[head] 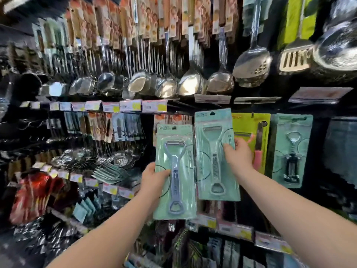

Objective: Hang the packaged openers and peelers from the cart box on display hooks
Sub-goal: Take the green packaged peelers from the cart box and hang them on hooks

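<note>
Packaged peeler-opener (174,171) in my left hand (154,178); second pack (214,157) in my right hand (239,156).
Left thumb pinches its left edge; right fingers (229,147) curl on the second pack's right edge, beside a yellow-green pack (249,128).

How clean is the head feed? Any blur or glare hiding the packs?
Head view: the centre is fairly sharp, so the left teal pack in the left hand and the right teal pack in the right hand read clearly, with only mild sheen on their blisters; the steel ladles above glare strongly; the edges smear and bend, worst at the red packs lower left.
</note>
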A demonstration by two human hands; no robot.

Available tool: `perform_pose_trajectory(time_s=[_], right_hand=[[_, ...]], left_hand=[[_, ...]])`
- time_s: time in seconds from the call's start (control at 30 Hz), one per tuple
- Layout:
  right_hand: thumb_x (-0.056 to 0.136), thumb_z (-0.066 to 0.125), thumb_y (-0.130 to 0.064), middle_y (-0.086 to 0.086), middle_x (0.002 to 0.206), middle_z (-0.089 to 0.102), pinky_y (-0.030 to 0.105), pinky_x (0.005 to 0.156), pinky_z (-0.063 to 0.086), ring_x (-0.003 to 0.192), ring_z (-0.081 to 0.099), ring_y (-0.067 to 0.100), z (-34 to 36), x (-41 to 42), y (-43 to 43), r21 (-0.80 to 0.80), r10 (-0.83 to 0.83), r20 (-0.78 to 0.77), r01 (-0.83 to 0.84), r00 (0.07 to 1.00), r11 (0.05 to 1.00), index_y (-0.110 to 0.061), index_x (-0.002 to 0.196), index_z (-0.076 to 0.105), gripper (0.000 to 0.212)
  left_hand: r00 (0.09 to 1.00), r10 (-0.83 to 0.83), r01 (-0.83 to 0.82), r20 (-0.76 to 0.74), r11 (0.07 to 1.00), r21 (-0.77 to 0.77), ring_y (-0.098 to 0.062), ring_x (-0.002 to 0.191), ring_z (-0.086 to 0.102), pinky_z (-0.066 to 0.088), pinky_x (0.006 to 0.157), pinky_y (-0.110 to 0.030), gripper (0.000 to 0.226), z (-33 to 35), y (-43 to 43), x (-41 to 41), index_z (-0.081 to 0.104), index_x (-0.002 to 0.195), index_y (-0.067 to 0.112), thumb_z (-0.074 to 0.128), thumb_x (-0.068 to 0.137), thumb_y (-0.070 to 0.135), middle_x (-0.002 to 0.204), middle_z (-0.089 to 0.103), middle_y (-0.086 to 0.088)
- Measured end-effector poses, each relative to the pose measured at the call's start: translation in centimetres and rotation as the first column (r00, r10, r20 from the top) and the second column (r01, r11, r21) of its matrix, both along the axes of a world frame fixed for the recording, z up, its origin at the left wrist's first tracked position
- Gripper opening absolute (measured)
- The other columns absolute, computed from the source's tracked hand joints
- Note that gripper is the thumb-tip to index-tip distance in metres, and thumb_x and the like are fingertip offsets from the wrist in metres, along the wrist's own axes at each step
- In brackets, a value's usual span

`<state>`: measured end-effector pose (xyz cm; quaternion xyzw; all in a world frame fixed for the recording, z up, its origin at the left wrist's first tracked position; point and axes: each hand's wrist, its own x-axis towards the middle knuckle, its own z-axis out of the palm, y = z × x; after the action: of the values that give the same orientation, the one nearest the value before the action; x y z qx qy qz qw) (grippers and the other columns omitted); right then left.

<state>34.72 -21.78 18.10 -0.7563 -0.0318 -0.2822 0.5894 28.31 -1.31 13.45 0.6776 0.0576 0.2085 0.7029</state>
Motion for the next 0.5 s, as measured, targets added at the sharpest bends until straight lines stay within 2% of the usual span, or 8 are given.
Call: perform_pose_trajectory(time_s=[0.1,0.2,0.27,0.3,0.33,0.37,0.43,0.5], right_hand=[[0.093,0.05,-0.023,0.01,0.101,0.061,0.025,0.052,0.035,0.063,0.048,0.011,-0.3,1.5,1.2,0.014,-0.1,-0.005,0.1,0.995,0.995,-0.009,0.133,0.043,0.043],[0.093,0.049,-0.023,0.015,0.115,0.058,0.03,0.071,0.038,0.087,0.049,0.018,-0.7,3.0,2.2,0.047,-0.158,-0.014,0.158,0.987,0.986,-0.009,0.135,0.04,0.045],[0.093,0.049,-0.023,0.009,0.111,0.055,0.03,0.067,0.039,0.086,0.039,0.015,-0.9,3.7,2.9,0.072,-0.192,-0.011,0.193,0.981,0.979,-0.008,0.134,0.04,0.044],[0.093,0.049,-0.023,0.006,0.109,0.055,0.031,0.066,0.041,0.088,0.056,0.022,-1.1,3.9,3.2,0.089,-0.216,-0.016,0.216,0.976,0.972,-0.009,0.132,0.04,0.043],[0.093,0.05,-0.024,0.004,0.107,0.054,0.033,0.067,0.043,0.1,0.058,0.026,-1.2,4.0,3.5,0.099,-0.239,-0.03,0.241,0.971,0.966,-0.01,0.133,0.039,0.043],[0.094,0.05,-0.024,0.001,0.107,0.053,0.035,0.072,0.045,0.088,0.057,0.017,-1.4,4.2,3.8,0.104,-0.259,-0.045,0.263,0.965,0.959,-0.011,0.135,0.038,0.045],[0.094,0.049,-0.022,0.001,0.104,0.051,0.034,0.075,0.044,0.08,0.053,0.013,-1.6,4.8,3.9,0.104,-0.288,-0.066,0.294,0.955,0.95,-0.011,0.139,0.034,0.049],[0.094,0.047,-0.022,0.002,0.092,0.054,0.031,0.063,0.042,0.066,0.047,0.012,-1.6,5.6,3.8,0.093,-0.308,-0.098,0.316,0.946,0.944,-0.011,0.141,0.032,0.051]], left_hand=[[0.997,-0.078,0.078,0.01,0.997,0.016,-0.02,0.077,0.059,0.044,0.065,-0.031,0.015,0.0,1.9,2.7,0.059,0.094,0.012,0.06,0.082,0.002,0.09,0.066,-0.007],[0.989,-0.146,0.146,-0.001,0.989,0.026,-0.025,0.082,0.062,0.051,0.073,-0.039,0.016,-0.2,3.7,5.2,0.059,0.092,0.016,0.06,0.083,0.003,0.093,0.068,-0.01],[0.983,-0.182,0.183,-0.009,0.983,0.023,-0.028,0.084,0.063,0.051,0.078,-0.043,0.015,-0.4,4.5,6.6,0.059,0.091,0.016,0.062,0.082,0.004,0.095,0.068,-0.013],[0.979,-0.204,0.204,-0.011,0.979,0.021,-0.029,0.086,0.064,0.051,0.08,-0.044,0.015,-0.5,4.9,7.2,0.06,0.091,0.016,0.063,0.081,0.006,0.095,0.069,-0.013],[0.974,-0.225,0.225,-0.015,0.974,0.022,-0.029,0.09,0.064,0.052,0.084,-0.045,0.015,-0.6,5.1,7.8,0.061,0.092,0.016,0.064,0.08,0.007,0.095,0.069,-0.011],[0.969,-0.246,0.247,-0.018,0.969,0.026,-0.03,0.093,0.064,0.051,0.087,-0.047,0.016,-0.7,5.3,8.2,0.061,0.093,0.016,0.064,0.08,0.008,0.096,0.07,-0.009],[0.959,-0.282,0.282,-0.022,0.959,0.025,-0.032,0.095,0.064,0.05,0.09,-0.049,0.015,-0.8,5.5,8.9,0.06,0.094,0.015,0.063,0.081,0.007,0.096,0.07,-0.009],[0.951,-0.308,0.308,-0.017,0.951,0.019,-0.034,0.094,0.065,0.051,0.088,-0.049,0.014,-0.8,5.5,9.4,0.06,0.091,0.015,0.063,0.081,0.005,0.093,0.07,-0.01]])
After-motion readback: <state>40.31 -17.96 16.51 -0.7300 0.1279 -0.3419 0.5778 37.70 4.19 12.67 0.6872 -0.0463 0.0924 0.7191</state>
